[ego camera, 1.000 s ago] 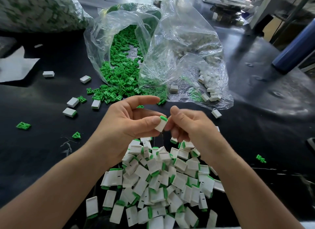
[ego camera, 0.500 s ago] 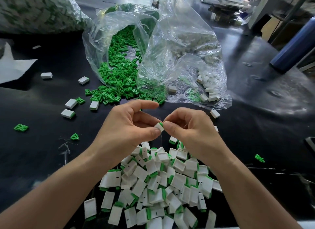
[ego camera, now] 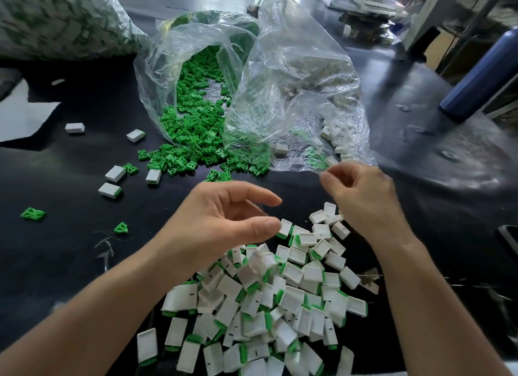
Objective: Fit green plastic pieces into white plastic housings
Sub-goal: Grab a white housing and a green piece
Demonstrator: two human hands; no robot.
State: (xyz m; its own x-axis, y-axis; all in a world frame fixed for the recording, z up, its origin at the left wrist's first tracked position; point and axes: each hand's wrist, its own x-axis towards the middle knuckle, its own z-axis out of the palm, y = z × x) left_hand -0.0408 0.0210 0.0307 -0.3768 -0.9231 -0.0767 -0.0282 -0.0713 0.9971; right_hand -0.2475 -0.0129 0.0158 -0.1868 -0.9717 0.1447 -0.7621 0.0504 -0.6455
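The left hand point(ego camera: 224, 218) hangs released over the black bench point(ego camera: 64, 263), fingers loosely curved and the thumb stretched forward, gripping nothing. A white housing with a green end point(ego camera: 285, 227) sits just beside the thumb tip, at the top edge of the pile of fitted housings point(ego camera: 252, 305). That pile spreads between the two forearms, with white shells lying at all angles and green ends showing.

The right hand point(ego camera: 364, 196) is farther forward, at the near edge of the clear bag of white housings point(ego camera: 294, 81). Its fingers are curled with thumb and forefinger close together, but the blur makes it impossible to tell whether they pinch anything.

Just left of that bag, a second clear bag point(ego camera: 157, 75) lies open, and the green pieces point(ego camera: 193, 123) spill from its mouth onto the bench. A few loose housings point(ego camera: 115, 174) and single green pieces point(ego camera: 33, 213) lie scattered to the left. A large filled bag point(ego camera: 56, 19) stands at the far left and a dark blue cylinder point(ego camera: 482, 75) at the far right.
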